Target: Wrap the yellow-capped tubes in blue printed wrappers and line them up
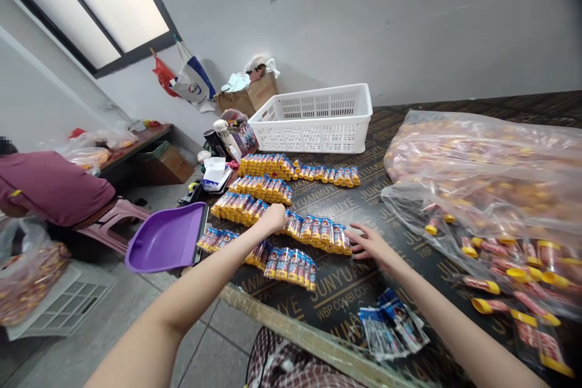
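Rows of small yellow-bottomed tubes with blue printed labels (325, 230) lie side by side on the dark table (327, 297). My left hand (274, 218) is over the middle of one long row, its fingers curled down and mostly hidden. What they hold, if anything, cannot be made out. At the right end of that row, my right hand (370, 245) has its fingers apart, close beside the last tubes. A shorter group of tubes (291, 267) lies nearer the table's front edge. Flat printed labels (393, 327) are piled below my right forearm.
A white plastic basket (313, 133) stands at the back. Large clear bags of yellow-capped tubes (491, 163) cover the right side, with loose tubes spilling out. A purple scoop-shaped tray (168, 239) juts from the left edge. Another person (54, 188) sits far left.
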Action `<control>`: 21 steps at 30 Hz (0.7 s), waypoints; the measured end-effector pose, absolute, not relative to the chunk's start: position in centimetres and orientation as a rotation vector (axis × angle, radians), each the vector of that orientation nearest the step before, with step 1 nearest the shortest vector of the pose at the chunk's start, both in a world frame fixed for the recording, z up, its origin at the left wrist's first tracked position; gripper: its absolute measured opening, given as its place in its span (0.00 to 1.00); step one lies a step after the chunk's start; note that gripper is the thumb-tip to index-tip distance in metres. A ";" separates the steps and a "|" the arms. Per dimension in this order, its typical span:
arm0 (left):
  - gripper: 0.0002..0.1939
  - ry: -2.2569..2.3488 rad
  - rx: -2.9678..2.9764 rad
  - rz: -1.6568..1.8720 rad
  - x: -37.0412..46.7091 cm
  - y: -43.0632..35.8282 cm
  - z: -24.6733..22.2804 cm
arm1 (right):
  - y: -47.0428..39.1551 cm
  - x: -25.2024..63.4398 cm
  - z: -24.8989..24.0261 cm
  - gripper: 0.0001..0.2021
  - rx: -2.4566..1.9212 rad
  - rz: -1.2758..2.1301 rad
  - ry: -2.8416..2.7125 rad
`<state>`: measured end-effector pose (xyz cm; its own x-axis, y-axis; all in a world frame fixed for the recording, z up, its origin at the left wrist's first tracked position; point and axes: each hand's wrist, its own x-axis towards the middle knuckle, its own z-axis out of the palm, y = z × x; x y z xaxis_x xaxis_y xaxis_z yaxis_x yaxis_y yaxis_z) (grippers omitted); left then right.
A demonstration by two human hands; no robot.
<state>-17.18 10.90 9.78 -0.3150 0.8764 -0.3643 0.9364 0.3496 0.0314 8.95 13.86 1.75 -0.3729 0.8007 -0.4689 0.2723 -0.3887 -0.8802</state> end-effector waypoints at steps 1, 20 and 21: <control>0.13 2.276 1.571 -0.251 -17.0 11.0 9.5 | 14.0 9.4 1.8 0.30 -1.464 1.809 -1.441; 0.38 1.826 1.256 0.110 -13.9 13.8 5.4 | 14.4 12.0 1.6 0.48 -1.612 1.597 -1.637; 0.39 1.821 1.263 0.101 -13.7 14.3 5.5 | 14.8 12.0 1.6 0.49 -1.608 1.612 -1.622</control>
